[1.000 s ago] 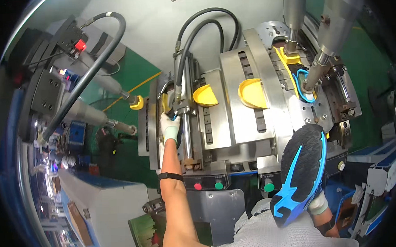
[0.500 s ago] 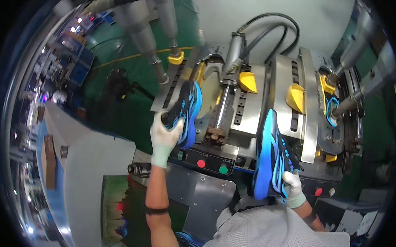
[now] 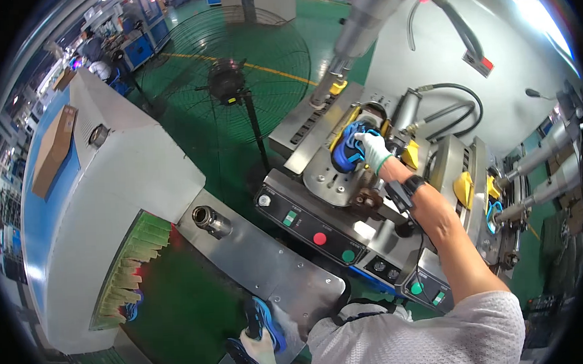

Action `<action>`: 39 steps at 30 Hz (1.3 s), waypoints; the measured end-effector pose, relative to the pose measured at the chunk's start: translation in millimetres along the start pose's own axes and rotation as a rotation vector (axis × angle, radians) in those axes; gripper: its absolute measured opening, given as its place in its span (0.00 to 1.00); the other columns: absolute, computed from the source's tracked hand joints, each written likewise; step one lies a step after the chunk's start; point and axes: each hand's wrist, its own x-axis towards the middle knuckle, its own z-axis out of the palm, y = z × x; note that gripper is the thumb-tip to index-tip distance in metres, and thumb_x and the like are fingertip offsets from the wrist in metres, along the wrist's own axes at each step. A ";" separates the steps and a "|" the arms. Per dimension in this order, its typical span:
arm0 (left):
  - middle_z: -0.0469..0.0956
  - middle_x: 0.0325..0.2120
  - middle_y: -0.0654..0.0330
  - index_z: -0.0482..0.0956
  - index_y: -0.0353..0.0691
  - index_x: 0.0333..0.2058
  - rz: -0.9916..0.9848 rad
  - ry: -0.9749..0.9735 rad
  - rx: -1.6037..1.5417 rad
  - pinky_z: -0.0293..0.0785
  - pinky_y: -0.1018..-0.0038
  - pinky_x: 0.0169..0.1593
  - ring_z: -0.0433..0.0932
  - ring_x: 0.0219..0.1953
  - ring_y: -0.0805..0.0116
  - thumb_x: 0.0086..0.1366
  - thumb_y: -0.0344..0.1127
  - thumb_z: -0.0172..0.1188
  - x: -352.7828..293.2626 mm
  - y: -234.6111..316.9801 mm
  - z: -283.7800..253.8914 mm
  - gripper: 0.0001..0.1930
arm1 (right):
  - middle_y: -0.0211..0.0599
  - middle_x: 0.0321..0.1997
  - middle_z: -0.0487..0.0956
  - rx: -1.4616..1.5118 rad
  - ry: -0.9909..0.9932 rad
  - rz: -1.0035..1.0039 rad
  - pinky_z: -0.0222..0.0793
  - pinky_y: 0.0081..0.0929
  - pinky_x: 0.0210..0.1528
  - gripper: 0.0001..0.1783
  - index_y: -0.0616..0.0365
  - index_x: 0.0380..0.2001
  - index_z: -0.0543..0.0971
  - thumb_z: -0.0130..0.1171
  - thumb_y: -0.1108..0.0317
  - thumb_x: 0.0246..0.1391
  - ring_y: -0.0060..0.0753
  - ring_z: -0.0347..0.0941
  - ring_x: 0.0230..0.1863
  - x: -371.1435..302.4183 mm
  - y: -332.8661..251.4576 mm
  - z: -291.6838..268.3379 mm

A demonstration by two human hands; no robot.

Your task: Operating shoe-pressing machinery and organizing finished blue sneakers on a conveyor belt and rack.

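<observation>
Both hands wear white gloves. My right hand (image 3: 376, 149) reaches forward to a blue and black sports shoe (image 3: 346, 155) sitting in the left station of a metal press (image 3: 328, 192). Its fingers are closed on the shoe's upper; the far side of the grip is hidden. Low at the lower left, my left hand (image 3: 258, 347) is closed around the end of another blue and black shoe (image 3: 266, 323), over the edge of a green conveyor belt (image 3: 186, 310). More similar shoes lie beside that hand, partly cut off by the lower rim.
A control panel with red and green buttons (image 3: 319, 238) runs along the press front. Yellow pads (image 3: 463, 190) and slanted cylinders (image 3: 531, 158) stand at the right station. A grey machine with a green bristle curtain (image 3: 129, 267) is at left; a large fan (image 3: 227, 81) stands behind.
The view has swung left. My right hand has gone from a shoe at the right to the one in the left station. My left hand has dropped from the press to the belt's edge.
</observation>
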 end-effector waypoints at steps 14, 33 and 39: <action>0.71 0.48 0.43 0.68 0.29 0.54 -0.034 0.250 0.208 0.66 0.55 0.58 0.70 0.52 0.41 0.53 0.31 0.71 -87.2 -76.8 20.9 0.31 | 0.60 0.63 0.69 -1.061 0.218 -0.036 0.61 0.39 0.68 0.40 0.74 0.58 0.69 0.58 0.54 0.47 0.58 0.66 0.65 72.8 41.3 56.4; 0.66 0.56 0.41 0.61 0.35 0.62 -0.029 -0.044 -0.029 0.63 0.54 0.63 0.67 0.59 0.42 0.56 0.52 0.69 -62.6 -80.7 -5.5 0.42 | 0.57 0.77 0.48 -1.086 -0.434 -0.984 0.37 0.41 0.77 0.46 0.68 0.72 0.48 0.60 0.74 0.55 0.50 0.41 0.78 -257.2 156.6 -46.0; 0.72 0.54 0.42 0.69 0.32 0.57 0.053 -0.117 -0.416 0.68 0.60 0.61 0.73 0.57 0.47 0.68 0.38 0.55 62.5 -100.0 -83.8 0.23 | 0.68 0.76 0.40 -1.861 -0.283 -0.769 0.26 0.57 0.76 0.60 0.69 0.71 0.44 0.69 0.58 0.45 0.67 0.32 0.77 -238.9 231.8 -96.6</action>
